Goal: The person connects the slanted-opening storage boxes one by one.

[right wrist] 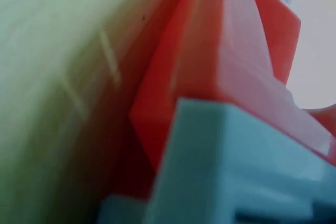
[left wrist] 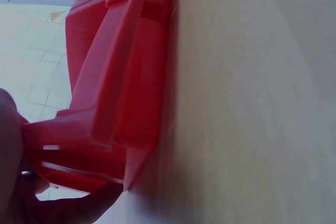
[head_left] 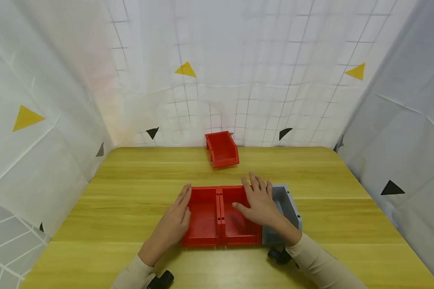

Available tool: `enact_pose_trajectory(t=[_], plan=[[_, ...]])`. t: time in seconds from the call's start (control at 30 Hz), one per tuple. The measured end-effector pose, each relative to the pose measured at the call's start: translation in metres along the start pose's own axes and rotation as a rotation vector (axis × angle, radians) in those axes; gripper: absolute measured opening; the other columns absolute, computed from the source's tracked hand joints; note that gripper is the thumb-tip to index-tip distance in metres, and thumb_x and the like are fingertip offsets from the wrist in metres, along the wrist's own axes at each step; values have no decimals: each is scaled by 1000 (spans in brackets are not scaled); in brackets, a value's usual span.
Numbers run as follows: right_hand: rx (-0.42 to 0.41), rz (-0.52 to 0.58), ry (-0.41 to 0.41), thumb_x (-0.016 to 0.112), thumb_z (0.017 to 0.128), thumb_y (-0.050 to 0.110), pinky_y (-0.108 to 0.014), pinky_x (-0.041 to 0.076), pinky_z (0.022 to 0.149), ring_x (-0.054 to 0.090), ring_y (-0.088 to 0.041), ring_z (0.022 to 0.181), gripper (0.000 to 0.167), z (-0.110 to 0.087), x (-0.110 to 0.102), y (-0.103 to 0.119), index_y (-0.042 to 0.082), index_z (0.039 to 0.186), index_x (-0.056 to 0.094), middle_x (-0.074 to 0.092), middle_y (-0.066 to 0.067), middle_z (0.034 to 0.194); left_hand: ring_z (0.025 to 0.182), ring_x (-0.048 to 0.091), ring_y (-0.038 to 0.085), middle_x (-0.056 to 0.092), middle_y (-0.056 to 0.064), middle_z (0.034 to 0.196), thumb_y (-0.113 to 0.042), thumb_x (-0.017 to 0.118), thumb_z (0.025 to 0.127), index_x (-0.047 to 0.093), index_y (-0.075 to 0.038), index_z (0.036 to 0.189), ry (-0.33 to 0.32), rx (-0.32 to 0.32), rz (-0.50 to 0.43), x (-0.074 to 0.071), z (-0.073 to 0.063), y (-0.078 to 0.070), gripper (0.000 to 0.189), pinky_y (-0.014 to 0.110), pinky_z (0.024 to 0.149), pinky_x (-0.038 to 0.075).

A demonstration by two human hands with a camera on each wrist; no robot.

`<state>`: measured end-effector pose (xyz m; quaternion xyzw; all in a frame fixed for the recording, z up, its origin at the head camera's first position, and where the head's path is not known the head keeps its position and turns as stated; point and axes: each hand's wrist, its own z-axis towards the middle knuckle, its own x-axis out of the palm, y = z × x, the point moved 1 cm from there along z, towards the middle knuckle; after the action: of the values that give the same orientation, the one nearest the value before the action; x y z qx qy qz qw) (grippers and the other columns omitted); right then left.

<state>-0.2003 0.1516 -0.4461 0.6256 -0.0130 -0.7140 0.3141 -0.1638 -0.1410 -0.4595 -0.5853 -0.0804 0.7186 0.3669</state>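
Note:
Two red plastic bins and one blue-grey bin stand side by side in a row on the table. Along the outer wall of the left red bin (head_left: 202, 216) lies my left hand (head_left: 170, 223), fingers straight and the thumb at the rim. My right hand (head_left: 261, 205), fingers spread, reaches over the side where the second red bin (head_left: 235, 220) meets the grey bin (head_left: 283, 202). The left wrist view has the red bin's front (left wrist: 118, 93) close up, with fingers (left wrist: 79, 208) beside its wall. In the right wrist view the grey bin's edge (right wrist: 210, 166) overlaps the red one (right wrist: 210, 51).
A third red bin (head_left: 222, 149) sits by itself, slightly turned, near the back edge of the wood-grain table (head_left: 130, 176). White sheeting (head_left: 220, 48) with yellow and black triangles surrounds the table at the back and sides.

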Motion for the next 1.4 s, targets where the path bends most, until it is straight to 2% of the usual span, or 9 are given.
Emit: enact_pose_trajectory(t=[0.13, 0.33, 0.57, 0.67, 0.8, 0.97, 1.1, 1.2, 1.4], plan=[[-21, 152, 61, 66, 97, 47, -69, -8, 116, 10, -50, 152, 90, -1, -3, 0, 0, 163, 28, 13, -28, 168, 137, 51, 30, 25, 9, 170, -3, 54, 103, 34, 4, 160, -14, -5, 28, -5, -6, 6, 61, 37, 81, 58], [-64, 268, 77, 68, 100, 40, -70, 19, 116, 19, -44, 153, 82, 4, -35, -1, 5, 164, 30, 18, -19, 170, 149, 34, 31, 25, 14, 169, 2, 54, 103, 34, 8, 158, -2, 3, -7, -20, -16, 28, 59, 50, 111, 37], [-109, 163, 82, 63, 103, 23, -63, 32, 114, 39, -45, 144, 67, 84, -73, -19, -1, 159, 37, 38, -24, 160, 149, 33, 36, 27, 17, 168, 4, 52, 102, 35, 10, 157, -15, 32, 31, -53, -25, 56, 57, 40, 116, 28], [-87, 114, 136, 58, 105, 16, -53, 48, 99, 66, -35, 99, 59, 125, -71, -31, -1, 158, 40, 62, -23, 133, 149, 34, 37, 26, 15, 168, 6, 52, 102, 34, 9, 157, -12, 38, 34, -59, -27, 64, 58, 21, 114, 20], [-27, 60, 228, 51, 103, 7, -38, 44, 65, 36, -18, 48, 55, 167, -63, -44, 1, 157, 44, 67, -19, 102, 149, 33, 36, 24, 13, 169, 6, 51, 102, 33, 8, 158, 2, 39, 6, -59, -27, 70, 59, 9, 109, 14], [30, 18, 321, 43, 100, -2, -32, 36, 60, 28, -17, 54, 58, 198, -55, -52, 6, 157, 47, 58, -20, 144, 148, 35, 36, 27, 16, 168, 7, 51, 101, 34, 8, 158, -18, 55, 4, -59, -24, 68, 59, 8, 108, 15], [38, 29, 392, 41, 100, 0, -37, 44, 71, 51, -33, 76, 60, 206, -48, -54, 9, 159, 45, 41, -19, 160, 147, 36, 36, 28, 15, 168, 9, 51, 100, 35, 9, 157, -32, 59, 1, -60, -23, 65, 60, 6, 107, 16], [25, -5, 418, 45, 103, 5, -41, 50, 89, 59, -38, 107, 51, 204, -44, -58, 4, 153, 51, 49, -20, 154, 147, 37, 36, 28, 13, 168, 9, 52, 100, 36, 9, 157, -35, 74, 18, -59, -21, 63, 59, 9, 109, 19], [79, -66, 330, 55, 104, 12, -43, 55, 86, 64, -32, 96, 31, 197, -46, -68, -5, 127, 65, 68, -17, 114, 149, 34, 33, 26, 11, 169, 6, 52, 101, 35, 7, 158, -3, 48, 20, -55, -17, 62, 59, 32, 114, 28]])
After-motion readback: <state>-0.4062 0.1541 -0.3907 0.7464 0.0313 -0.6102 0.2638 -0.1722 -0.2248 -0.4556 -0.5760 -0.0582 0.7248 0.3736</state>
